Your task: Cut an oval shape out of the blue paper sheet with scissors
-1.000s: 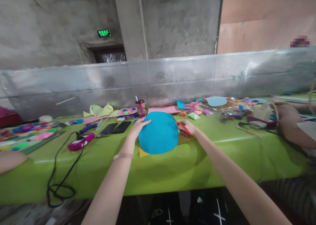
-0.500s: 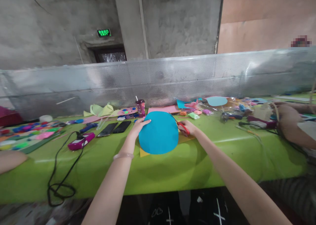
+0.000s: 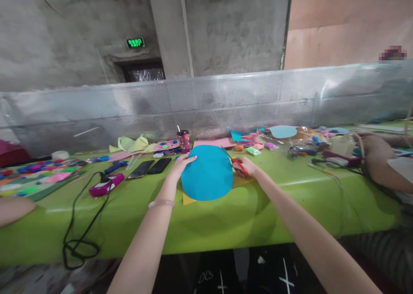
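A rounded sheet of blue paper (image 3: 207,173) is held up over the table in front of me. My left hand (image 3: 183,165) grips its left edge, thumb on the near face and the other fingers hidden behind. At the right edge, my right hand (image 3: 245,166) is closed around red-handled scissors (image 3: 239,166). Their blades point up and left along the paper's upper right rim; whether they touch it I cannot tell. Beneath the blue sheet lies yellow paper (image 3: 188,199), showing at the lower left and on the right.
Two phones (image 3: 159,165) and a purple power strip (image 3: 106,185) with a black cord lie left on the green-covered table (image 3: 193,229). A drink cup (image 3: 183,140) stands behind the paper. Craft scraps line the back. Another person's arm (image 3: 385,162) rests at right, one more at far left.
The scissor blades have opened a little wider beside the paper's upper right edge. Both hands and the blue paper stay in almost the same place.
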`<state>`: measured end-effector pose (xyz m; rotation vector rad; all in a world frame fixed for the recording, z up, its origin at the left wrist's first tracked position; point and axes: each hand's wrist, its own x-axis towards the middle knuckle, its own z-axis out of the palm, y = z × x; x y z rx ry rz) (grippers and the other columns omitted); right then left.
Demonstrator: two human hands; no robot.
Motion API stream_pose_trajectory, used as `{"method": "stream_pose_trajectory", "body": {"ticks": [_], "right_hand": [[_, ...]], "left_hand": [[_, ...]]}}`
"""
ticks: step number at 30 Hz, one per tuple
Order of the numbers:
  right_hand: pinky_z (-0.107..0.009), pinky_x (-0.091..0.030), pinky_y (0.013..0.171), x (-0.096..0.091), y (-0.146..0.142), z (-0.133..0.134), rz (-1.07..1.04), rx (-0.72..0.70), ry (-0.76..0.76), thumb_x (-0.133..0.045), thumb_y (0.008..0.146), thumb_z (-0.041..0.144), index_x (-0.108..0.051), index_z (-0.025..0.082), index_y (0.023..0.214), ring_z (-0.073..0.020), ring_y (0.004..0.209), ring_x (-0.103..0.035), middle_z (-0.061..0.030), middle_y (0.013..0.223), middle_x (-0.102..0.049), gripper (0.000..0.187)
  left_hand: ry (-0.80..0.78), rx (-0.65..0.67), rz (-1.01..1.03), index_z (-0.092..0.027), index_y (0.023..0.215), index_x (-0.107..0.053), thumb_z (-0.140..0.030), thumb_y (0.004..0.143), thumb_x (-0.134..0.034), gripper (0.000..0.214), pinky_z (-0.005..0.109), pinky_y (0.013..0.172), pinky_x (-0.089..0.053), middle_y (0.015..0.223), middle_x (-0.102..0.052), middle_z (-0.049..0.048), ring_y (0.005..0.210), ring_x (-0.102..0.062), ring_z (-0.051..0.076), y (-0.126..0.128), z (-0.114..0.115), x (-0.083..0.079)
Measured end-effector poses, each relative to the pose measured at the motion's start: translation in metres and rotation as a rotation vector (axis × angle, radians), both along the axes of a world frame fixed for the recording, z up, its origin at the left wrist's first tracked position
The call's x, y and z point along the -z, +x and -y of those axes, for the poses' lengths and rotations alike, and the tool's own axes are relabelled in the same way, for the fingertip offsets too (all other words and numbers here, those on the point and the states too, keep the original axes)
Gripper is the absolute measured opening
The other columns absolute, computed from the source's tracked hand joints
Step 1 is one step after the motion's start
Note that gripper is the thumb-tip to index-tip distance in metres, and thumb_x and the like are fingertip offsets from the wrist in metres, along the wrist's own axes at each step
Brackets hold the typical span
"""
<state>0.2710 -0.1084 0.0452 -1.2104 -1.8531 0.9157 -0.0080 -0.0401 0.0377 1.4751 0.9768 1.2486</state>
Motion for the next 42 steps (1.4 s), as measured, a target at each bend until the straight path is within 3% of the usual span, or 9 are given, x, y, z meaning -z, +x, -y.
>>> {"method": "stream_pose_trajectory", "body": {"ticks": [20,42], "right_hand": [[-0.018,-0.030,0.029,-0.0015,0.0010,0.0000,-0.026,-0.035,-0.019,-0.053,0.071,0.033,-0.040,0.018,0.052,-0.0066,0.027,-0.037,0.0058,0.032,-0.042,0.028],[-0.018,-0.030,0.030,-0.0028,-0.0014,0.0033,-0.047,-0.022,-0.030,-0.052,0.070,0.033,-0.039,0.018,0.053,-0.0067,0.028,-0.037,0.0056,0.033,-0.041,0.026]], "left_hand": [[0.004,0.003,0.010,-0.021,0.085,-0.067,-0.039,0.052,-0.074,0.038,0.035,0.075,-0.050,0.090,-0.070,0.0050,0.083,-0.065,0.026,0.0010,0.0029,-0.0010],[-0.005,0.002,-0.008,-0.021,0.089,-0.066,-0.040,0.052,-0.074,0.043,0.036,0.077,-0.049,0.093,-0.069,0.0056,0.086,-0.064,0.027,0.0017,0.0060,-0.0028]]}}
